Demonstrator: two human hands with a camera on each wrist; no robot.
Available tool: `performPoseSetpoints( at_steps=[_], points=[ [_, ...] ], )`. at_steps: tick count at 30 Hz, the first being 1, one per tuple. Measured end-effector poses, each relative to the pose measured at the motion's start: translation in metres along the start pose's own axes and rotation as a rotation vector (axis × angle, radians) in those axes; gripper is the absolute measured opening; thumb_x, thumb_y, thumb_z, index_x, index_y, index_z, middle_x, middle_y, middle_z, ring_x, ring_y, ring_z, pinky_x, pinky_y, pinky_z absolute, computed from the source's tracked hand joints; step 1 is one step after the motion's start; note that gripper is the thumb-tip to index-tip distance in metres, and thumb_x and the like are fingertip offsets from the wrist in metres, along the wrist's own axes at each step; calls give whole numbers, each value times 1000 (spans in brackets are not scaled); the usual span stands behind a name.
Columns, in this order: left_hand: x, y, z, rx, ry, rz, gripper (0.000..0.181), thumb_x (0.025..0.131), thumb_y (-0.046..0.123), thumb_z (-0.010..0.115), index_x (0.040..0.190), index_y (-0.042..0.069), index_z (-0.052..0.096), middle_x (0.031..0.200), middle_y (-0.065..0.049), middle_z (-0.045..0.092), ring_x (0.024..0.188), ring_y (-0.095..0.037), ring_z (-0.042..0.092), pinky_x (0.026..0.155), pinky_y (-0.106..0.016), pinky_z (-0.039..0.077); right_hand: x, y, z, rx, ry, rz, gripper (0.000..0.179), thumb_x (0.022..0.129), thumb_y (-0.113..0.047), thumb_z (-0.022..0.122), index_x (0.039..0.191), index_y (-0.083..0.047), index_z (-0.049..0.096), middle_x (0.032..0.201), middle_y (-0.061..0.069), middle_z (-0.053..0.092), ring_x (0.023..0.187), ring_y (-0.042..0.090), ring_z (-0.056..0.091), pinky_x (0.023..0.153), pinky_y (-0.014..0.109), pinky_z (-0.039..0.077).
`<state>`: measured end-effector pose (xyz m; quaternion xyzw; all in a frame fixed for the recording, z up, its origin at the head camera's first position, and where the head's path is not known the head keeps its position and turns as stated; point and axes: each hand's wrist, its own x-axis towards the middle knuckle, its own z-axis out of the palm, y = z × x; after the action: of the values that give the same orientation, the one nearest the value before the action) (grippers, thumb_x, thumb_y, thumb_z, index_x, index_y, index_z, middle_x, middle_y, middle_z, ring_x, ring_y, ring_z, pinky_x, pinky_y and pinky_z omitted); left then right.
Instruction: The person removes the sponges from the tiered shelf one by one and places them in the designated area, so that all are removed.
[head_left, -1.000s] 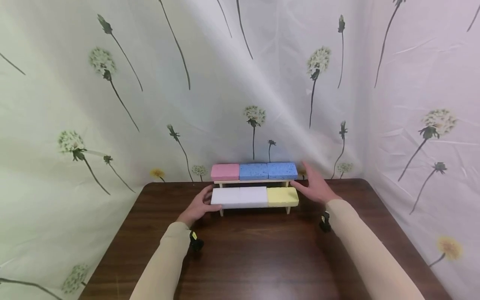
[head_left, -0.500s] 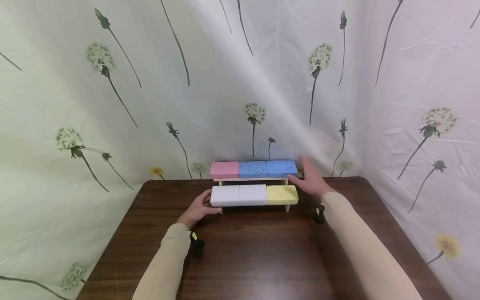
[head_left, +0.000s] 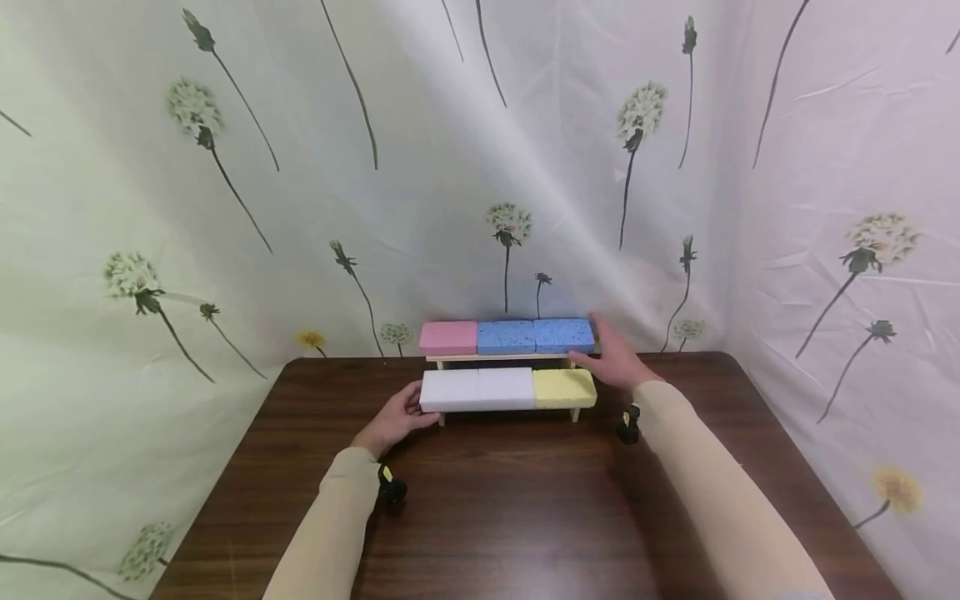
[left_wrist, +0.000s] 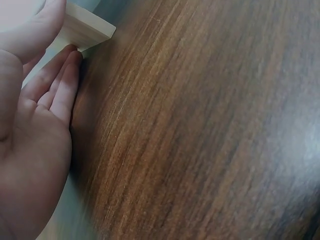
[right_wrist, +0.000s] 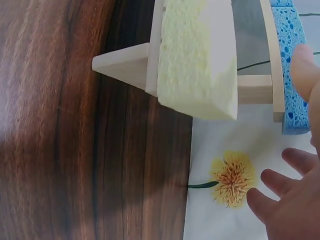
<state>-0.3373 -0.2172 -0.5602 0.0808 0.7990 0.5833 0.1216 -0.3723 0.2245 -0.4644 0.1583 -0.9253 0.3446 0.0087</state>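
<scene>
As the left hand (left_wrist: 37,150) lies at the left end of the stand (right_wrist: 131,66), the right hand (head_left: 618,358) reaches round its back right end

Nearest, well before the stand, are cream sleeves (head_left: 326,525), each with a black wrist camera (head_left: 392,490) at the cuff. The brown table (head_left: 510,500) spreads in front of the stand and to both its sides. At the stand's left end, the left hand has its fingers almost straight and side by side, tips at a leg (left_wrist: 84,31), with the thumb apart from them, in front.

On the stand's front tier (right_wrist: 153,60), two white blocks (head_left: 450,390) run side by side from the left end past the middle; a yellow sponge (head_left: 564,389) fills the right end.

Farther back, at the stand's right end, the right hand holds its visible fingers spread apart. Its thumb lies across the front of the outer of two blue sponges (head_left: 506,337); whether it presses there cannot be told. Both sit on the stand's higher back tier (right_wrist: 278,100), the outer one jutting slightly past the wood, and a pink sponge (head_left: 448,337) sits at the left end. Behind the stand hangs white cloth (head_left: 435,183), printed with flowers (head_left: 508,221).
</scene>
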Motion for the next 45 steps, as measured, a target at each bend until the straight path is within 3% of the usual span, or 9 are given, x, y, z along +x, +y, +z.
performPoseSetpoints(
  at_steps=[5, 14, 24, 32, 45],
  points=[
    [2, -3, 2, -18, -15, 36, 83, 97, 9, 77, 163, 2, 28, 163, -26, 40, 149, -41, 43, 122, -52, 36, 2, -3, 1, 17, 5, 16, 96, 104, -37, 68, 167, 1, 7, 172, 27, 16, 156, 45, 24, 127, 59, 23],
    [-1, -7, 10, -23, -12, 22, 83, 97, 10, 77, 164, 4, 29, 161, -25, 43, 147, -40, 45, 122, -52, 38, 1, 1, 9, 25, 14, 59, 88, 106, -33, 65, 167, 1, 10, 169, 29, 24, 152, 45, 33, 125, 60, 30],
    [-11, -11, 8, -6, -8, 17, 84, 97, 12, 77, 164, 4, 28, 162, -24, 41, 148, -40, 44, 123, -53, 36, -1, -4, 18, 26, 18, 58, 84, 105, -25, 67, 164, 6, 16, 167, 31, 27, 152, 47, 31, 125, 60, 29],
    [-9, -8, 5, -5, 4, 0, 82, 96, 13, 79, 164, 10, 32, 162, -20, 44, 147, -37, 46, 122, -54, 37, 6, -2, 15, 48, 44, 71, 80, 103, -25, 70, 163, 3, 26, 162, 29, 38, 148, 44, 41, 121, 59, 36],
    [-5, -5, 1, 15, 9, 23, 82, 96, 14, 79, 163, 9, 33, 161, -20, 45, 147, -36, 47, 123, -52, 37, 6, -7, 10, 79, 106, 78, 75, 102, -22, 73, 161, 0, 33, 156, 28, 46, 140, 43, 49, 118, 59, 40]
  ],
)
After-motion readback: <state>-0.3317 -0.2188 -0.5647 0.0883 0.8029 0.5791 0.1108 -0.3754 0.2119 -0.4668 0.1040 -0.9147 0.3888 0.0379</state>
